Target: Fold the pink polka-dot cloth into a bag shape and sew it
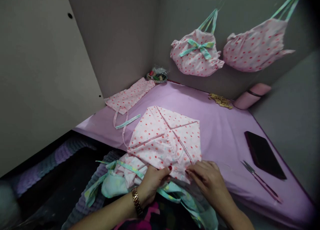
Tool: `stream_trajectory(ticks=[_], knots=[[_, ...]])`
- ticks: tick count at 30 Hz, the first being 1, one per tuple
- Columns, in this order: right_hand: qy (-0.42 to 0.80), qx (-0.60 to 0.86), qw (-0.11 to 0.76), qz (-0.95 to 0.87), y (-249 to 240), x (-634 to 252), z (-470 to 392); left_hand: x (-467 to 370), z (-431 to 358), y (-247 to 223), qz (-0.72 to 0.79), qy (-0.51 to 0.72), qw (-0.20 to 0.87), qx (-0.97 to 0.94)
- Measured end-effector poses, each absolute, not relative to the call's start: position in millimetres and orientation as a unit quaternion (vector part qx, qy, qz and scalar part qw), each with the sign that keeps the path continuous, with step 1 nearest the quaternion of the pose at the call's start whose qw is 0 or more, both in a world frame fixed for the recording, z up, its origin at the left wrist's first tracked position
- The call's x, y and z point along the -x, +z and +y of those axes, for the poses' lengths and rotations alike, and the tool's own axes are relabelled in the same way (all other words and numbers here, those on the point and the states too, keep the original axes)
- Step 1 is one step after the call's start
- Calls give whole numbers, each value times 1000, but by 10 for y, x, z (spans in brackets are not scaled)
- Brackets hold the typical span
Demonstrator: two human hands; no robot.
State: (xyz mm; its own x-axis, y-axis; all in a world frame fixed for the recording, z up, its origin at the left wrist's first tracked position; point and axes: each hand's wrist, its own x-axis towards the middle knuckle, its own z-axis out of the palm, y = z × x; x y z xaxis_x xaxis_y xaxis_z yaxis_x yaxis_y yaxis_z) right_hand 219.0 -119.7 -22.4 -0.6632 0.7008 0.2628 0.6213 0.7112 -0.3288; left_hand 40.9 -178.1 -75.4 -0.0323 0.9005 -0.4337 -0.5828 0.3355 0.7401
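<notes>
Dotted piece: a pale-pink cotton piece with red dots and diagonal seams (162, 140) lies at the counter's near edge, its bulk stretching away from the fingers toward the far edge; it looks about as long as wide, so I can't name a long axis.
Left hand: the left hand (153, 183) pinches the near hem, thumb on top, the other fingers mostly hidden beneath.
Right hand: the right hand (207, 175) pinches the near right corner between thumb and forefinger; both hands touch the piece, neither nearer.
Trim: mint-green patterned fabric (113, 185) hangs below the near edge, around the left wrist.
Counter: a lilac cloth covers the counter (215, 133).
Basket: a small woven basket (160, 81) at the far left corner holds a jumble under clear plastic, too small to sort.
Pink cylinder: a soft-pink cylindrical container (252, 96) leans at the far right corner; its contents are hidden.
</notes>
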Motion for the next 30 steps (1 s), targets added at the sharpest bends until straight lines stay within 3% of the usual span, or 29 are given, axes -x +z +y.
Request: stream_trajectory(ticks=[7, 15, 25, 30], knots=[[100, 450, 292, -838, -167, -2320, -1164, -413, -1788, -750, 468, 555, 669, -159], [70, 355, 161, -918, -194, -2136, -1226, -409, -1788, -697, 464, 548, 676, -164], [-1, 433, 278, -857, -186, -2284, -1177, -412, -1789, -753, 469, 549, 673, -161], [-10, 456, 271, -848, -210, -2272, -1154, -409, -1796, -729, 471, 545, 676, -156]])
